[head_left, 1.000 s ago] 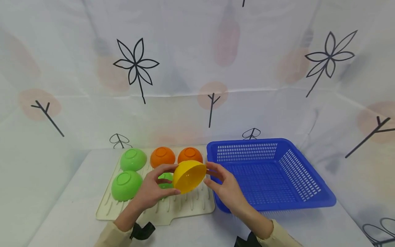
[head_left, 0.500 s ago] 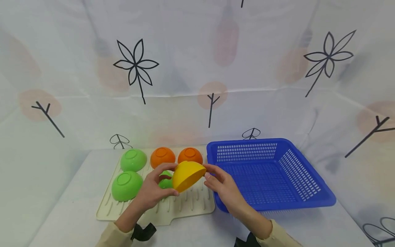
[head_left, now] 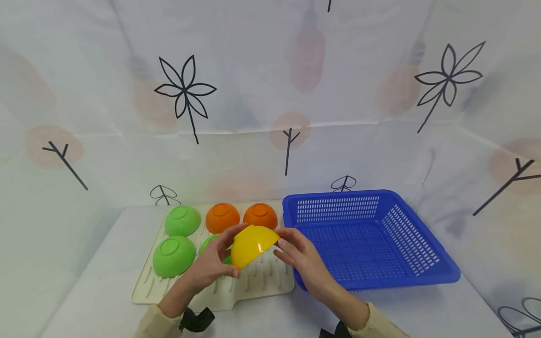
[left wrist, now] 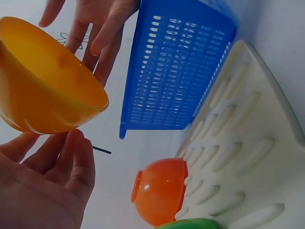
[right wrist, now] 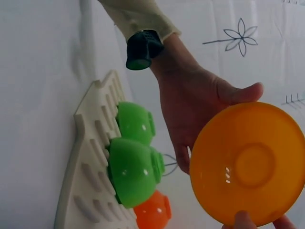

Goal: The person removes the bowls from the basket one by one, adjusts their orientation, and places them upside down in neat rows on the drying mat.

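Observation:
A yellow bowl [head_left: 253,245] is held in the air between both hands, tilted with its opening facing down and toward the right. My left hand [head_left: 213,260] grips its left side, thumb at the lower rim and fingers around the base. At the right rim, my right hand [head_left: 305,258] pinches the edge with its fingertips. The right wrist view shows the bowl's round inside [right wrist: 252,167], a fingertip [right wrist: 243,219] of the right hand overlapping its edge. Partly hidden behind the left hand is a green bowl [head_left: 207,241].
Upside down on a cream draining tray [head_left: 262,284] sit two more green bowls [head_left: 173,256] and two orange bowls [head_left: 260,215]. A blue slotted basket [head_left: 372,277] stands to the right, close to the tray. Patterned cloth [head_left: 236,164] hangs behind the table.
The yellow bowl has turned in the hands and come slightly lower and left. Both hands moved with it. The right fingers shifted along the rim.

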The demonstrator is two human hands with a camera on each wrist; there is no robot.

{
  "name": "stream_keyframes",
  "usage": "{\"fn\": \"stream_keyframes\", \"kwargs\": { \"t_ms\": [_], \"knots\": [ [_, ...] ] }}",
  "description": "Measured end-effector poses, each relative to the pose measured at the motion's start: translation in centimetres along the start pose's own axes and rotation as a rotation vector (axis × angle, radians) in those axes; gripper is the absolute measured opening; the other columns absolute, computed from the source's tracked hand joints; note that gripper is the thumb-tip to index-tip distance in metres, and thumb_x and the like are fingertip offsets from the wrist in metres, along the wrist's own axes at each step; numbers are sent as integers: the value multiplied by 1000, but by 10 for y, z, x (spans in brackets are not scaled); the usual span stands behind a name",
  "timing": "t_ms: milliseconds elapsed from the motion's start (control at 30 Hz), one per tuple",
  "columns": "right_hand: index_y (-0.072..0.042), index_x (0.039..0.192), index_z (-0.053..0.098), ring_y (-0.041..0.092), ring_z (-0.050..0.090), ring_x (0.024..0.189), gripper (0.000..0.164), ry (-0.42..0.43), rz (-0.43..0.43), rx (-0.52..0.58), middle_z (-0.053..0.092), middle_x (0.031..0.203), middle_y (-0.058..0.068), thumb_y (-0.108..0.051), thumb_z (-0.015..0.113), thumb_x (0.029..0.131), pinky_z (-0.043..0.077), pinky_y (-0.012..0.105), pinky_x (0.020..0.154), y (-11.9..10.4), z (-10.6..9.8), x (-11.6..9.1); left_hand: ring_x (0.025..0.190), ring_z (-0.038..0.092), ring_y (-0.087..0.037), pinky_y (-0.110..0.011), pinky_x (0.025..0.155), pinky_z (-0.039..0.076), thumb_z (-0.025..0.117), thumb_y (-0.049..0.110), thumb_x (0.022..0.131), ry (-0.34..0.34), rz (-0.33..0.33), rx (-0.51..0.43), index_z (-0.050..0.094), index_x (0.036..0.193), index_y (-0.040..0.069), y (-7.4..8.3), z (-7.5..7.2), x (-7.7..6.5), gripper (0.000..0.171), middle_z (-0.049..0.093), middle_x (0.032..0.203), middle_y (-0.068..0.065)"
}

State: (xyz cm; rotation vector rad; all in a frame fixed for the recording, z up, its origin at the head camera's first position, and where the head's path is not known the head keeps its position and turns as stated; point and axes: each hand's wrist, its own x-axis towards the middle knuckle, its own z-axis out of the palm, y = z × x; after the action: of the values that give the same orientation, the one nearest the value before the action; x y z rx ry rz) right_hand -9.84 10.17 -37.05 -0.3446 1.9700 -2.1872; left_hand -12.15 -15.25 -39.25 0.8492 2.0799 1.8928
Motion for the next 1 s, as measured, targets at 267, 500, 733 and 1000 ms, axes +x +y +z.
{"fn": "stream_keyframes", "kwargs": {
  "t_ms": [267,500,733,1000],
  "knots": [
    [1,133,49,33,53,126,38,-25,-23,-10,51,135,18,-22,55,103,45,45,104,0,4,1,125,49,-32,-34,107,42,79,45,82,-47,-38,-38,31,155,11,0,0,-2,94,44,148,-12],
    [-5,135,53,31,49,130,39,26,-19,-80,55,137,10,-22,58,101,39,51,109,-2,10,-1,127,48,-32,-33,106,43,82,44,80,-25,2,-3,32,153,12,-1,-1,-3,94,44,149,-10],
    [-7,136,56,31,41,138,39,87,-16,-125,56,139,7,-17,61,99,33,57,112,-4,17,-1,130,47,-30,-32,106,42,87,38,77,26,3,82,35,152,16,-1,-4,-4,94,46,147,-5],
    [-5,143,49,37,48,132,48,46,-20,-117,44,149,15,-14,63,98,46,39,103,0,21,-2,133,43,-29,-56,106,40,89,35,74,70,-21,224,38,151,23,2,-5,-4,93,46,148,0]
  ]
}}
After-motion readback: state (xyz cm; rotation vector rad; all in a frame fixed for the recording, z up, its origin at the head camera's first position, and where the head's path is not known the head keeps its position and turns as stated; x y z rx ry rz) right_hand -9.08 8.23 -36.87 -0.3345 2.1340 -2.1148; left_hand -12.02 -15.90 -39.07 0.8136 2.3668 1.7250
